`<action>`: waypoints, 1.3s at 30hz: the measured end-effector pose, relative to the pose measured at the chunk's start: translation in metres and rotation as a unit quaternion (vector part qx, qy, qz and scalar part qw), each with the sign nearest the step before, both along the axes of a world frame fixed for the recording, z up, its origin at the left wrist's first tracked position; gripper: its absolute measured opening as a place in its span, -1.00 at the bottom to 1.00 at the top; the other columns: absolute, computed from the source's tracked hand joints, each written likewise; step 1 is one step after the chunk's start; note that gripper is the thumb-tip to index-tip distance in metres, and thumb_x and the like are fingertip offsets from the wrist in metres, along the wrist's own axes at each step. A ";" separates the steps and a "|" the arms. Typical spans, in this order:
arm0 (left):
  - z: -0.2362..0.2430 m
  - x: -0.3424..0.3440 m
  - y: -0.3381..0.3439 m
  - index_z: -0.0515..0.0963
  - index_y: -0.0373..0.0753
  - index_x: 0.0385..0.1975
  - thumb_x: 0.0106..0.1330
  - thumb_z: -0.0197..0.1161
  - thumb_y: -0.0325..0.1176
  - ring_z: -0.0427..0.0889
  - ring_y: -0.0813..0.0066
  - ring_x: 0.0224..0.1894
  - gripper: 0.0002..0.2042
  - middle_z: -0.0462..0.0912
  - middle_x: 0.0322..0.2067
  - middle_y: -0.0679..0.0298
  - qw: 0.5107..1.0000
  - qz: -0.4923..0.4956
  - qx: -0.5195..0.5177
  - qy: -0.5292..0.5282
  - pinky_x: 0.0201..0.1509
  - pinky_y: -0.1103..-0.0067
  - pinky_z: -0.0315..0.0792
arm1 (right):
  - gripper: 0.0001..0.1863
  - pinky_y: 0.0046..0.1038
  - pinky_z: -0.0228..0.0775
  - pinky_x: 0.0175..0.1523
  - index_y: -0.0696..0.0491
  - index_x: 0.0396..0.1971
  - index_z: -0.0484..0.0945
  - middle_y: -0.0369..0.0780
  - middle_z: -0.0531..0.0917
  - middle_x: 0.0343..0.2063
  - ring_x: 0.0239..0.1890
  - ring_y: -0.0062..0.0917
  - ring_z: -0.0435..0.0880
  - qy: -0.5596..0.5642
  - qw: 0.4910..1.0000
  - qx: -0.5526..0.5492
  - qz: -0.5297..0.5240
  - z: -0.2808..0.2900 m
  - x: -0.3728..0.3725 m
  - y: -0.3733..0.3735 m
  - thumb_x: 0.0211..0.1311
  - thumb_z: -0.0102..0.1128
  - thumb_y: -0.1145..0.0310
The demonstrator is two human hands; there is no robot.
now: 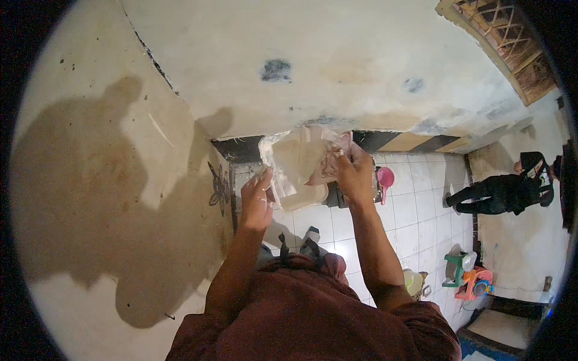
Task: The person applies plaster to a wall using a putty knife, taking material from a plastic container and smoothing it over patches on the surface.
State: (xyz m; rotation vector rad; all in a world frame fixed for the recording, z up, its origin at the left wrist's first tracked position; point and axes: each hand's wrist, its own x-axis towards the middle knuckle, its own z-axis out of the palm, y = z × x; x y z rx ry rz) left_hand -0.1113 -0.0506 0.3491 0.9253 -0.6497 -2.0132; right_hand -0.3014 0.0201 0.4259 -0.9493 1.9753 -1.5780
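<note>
My left hand (257,200) grips the near left edge of a clear plastic container (288,171), held up in front of me and tilted. My right hand (355,175) is closed around a pale pinkish cloth (325,157), which lies against the container's right side. Part of the cloth hangs down from my fingers with a reddish corner. Behind the cloth, that side of the container is partly hidden. A pink dipper (385,177) with a handle is just right of my right hand, lower down.
White tiles cover the floor (415,201) below. Walls rise on the left and ahead. At the right stands a person in dark clothes (512,189). Nearer are a green stool (454,269), an orange stool (472,284) and a pale green bowl (413,281).
</note>
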 end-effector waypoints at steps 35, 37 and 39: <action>0.068 -0.036 -0.025 0.56 -0.42 -0.07 0.20 0.36 -0.41 0.53 0.72 -0.35 -0.67 0.66 -0.28 0.32 0.976 0.072 -0.154 -0.138 -0.34 0.75 0.35 | -0.81 -0.48 0.35 -0.43 0.24 -0.45 0.53 -0.23 0.53 -0.67 -0.58 -0.64 0.48 0.356 0.929 -0.051 0.088 -0.013 -0.024 -0.050 0.24 0.05 0.41; 0.053 -0.035 -0.032 0.56 -0.44 -0.08 0.19 0.36 -0.41 0.53 0.70 -0.33 -0.66 0.65 -0.27 0.31 0.982 0.064 -0.131 -0.124 -0.29 0.74 0.37 | -0.82 -0.47 0.36 -0.42 0.23 -0.43 0.54 -0.24 0.55 -0.65 -0.58 -0.61 0.49 0.253 0.960 -0.024 0.116 -0.011 -0.028 -0.052 0.23 0.07 0.41; 0.051 -0.038 -0.035 0.56 -0.44 -0.08 0.18 0.37 -0.43 0.53 0.69 -0.32 -0.66 0.65 -0.26 0.30 0.982 0.072 -0.148 -0.089 -0.25 0.72 0.37 | -0.82 -0.48 0.37 -0.41 0.24 -0.41 0.55 -0.24 0.56 -0.63 -0.57 -0.61 0.50 0.197 0.972 -0.004 0.128 -0.011 -0.033 -0.052 0.24 0.09 0.41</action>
